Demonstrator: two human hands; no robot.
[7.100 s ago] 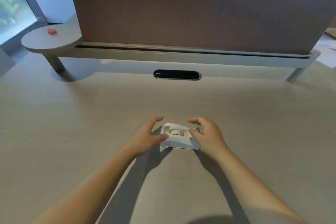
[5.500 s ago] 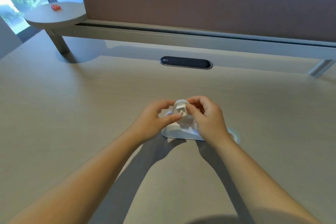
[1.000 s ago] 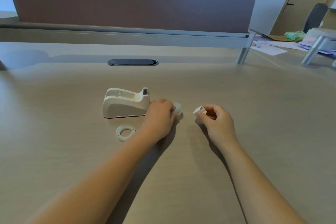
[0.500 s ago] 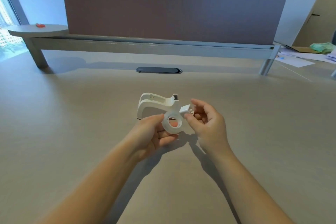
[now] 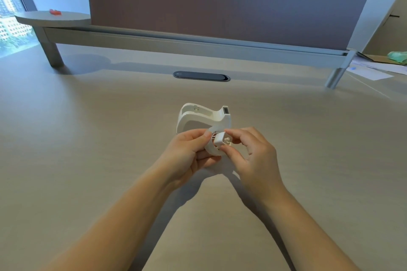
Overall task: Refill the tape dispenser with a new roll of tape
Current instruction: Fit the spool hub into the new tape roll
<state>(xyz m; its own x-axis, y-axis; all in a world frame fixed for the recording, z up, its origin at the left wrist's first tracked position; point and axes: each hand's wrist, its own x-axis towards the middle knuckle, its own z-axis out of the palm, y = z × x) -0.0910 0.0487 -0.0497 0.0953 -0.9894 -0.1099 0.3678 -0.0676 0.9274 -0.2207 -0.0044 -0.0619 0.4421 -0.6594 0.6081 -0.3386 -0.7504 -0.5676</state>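
- The left hand [image 5: 187, 156] was closed on a roll of tape [image 5: 211, 148], thumb on the upper rim and fingers curled beneath it, holding the roll above the desk [image 5: 88, 138].
- The right hand [image 5: 251, 156] pinched a small white plastic hub [image 5: 219, 139] between thumb and forefinger, and the hub sat at the hole of the roll, touching it.
- How far the hub had entered the hole could not be told, since the fingers covered part of it.
- The two hands were close together, meeting at the roll and hub.
- The white tape dispenser [image 5: 202, 117] stood on the desk just behind the hands, about midway between the near edge and the far edge, with its cutter end toward the right.
- The cradle of the dispenser looked open on top; its lower front was hidden by the roll and the fingers.
- A dark oval cable slot [image 5: 201, 76] lay in the desk farther back, toward the far edge.
- A raised shelf [image 5: 176, 44] on metal legs ran along the far edge, with a brown divider panel [image 5: 220, 2] above it.
- A small red object [image 5: 55, 12] rested on the rounded left end of the shelf, too small to identify.
- Papers [image 5: 370, 70] and a pale green object [image 5: 398, 57] lay near the far right corner.
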